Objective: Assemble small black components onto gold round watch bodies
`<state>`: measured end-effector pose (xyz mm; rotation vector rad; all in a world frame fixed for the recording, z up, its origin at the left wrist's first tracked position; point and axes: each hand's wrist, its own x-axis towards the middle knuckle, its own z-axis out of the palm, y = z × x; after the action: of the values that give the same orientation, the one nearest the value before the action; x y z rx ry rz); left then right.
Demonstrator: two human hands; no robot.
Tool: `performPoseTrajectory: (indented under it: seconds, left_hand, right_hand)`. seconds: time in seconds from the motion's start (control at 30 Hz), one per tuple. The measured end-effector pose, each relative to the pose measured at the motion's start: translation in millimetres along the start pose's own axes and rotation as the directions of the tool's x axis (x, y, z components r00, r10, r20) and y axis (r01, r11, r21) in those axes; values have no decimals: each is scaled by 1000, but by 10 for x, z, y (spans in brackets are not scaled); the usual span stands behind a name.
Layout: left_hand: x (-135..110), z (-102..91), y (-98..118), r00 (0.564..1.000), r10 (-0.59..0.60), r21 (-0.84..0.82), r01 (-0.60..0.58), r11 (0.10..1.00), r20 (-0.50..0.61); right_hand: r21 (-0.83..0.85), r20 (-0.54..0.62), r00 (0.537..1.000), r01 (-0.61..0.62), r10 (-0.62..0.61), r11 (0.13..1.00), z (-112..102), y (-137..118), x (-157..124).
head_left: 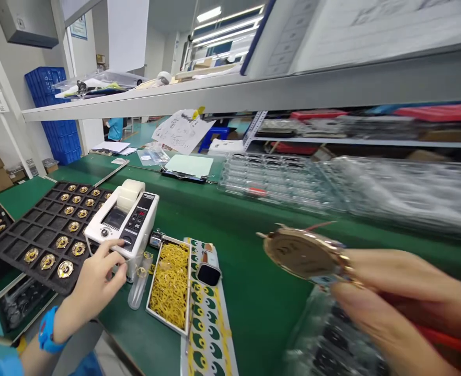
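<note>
At the left, my left hand (104, 274) reaches to a white tape dispenser (146, 211), its index finger touching the front of the control panel. That hand's fingers are loosely bent and apart, with nothing seen in them. Close to the camera on the right, my right hand (403, 308) pinches a round gold-coloured watch case (299, 253) by its edge, flat face toward me. A thin reddish wire sticks out from its top. Something red (446, 339) shows under the right fingers, too blurred to name. The dispenser carries a roll of clear tape (130, 194).
A black compartment tray (30, 230) of round gold parts lies left of the dispenser. A box of yellow rings (170, 284), a sticker sheet (210, 334) and a smartwatch (209, 271) lie mid-bench. Clear plastic trays (277, 180) line the back; a shelf beam (230, 96) crosses above.
</note>
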<state>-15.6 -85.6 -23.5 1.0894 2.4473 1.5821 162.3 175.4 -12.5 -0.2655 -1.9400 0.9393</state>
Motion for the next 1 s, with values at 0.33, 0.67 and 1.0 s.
performPoseTrajectory:
  seconds: [0.33, 0.67, 1.0]
  left_hand:
    - [451, 243, 955, 830, 459, -293, -375, 880, 318]
    - [757, 617, 950, 773, 445, -395, -273, 877, 452]
    - [762, 623, 931, 779, 422, -368, -264, 892, 464]
  right_hand:
    - [309, 290, 940, -272, 182, 912, 135, -467, 214]
    - [341, 415, 887, -357, 201, 870, 61, -482, 250]
    - [297, 412, 881, -371, 232, 880, 54, -483, 269]
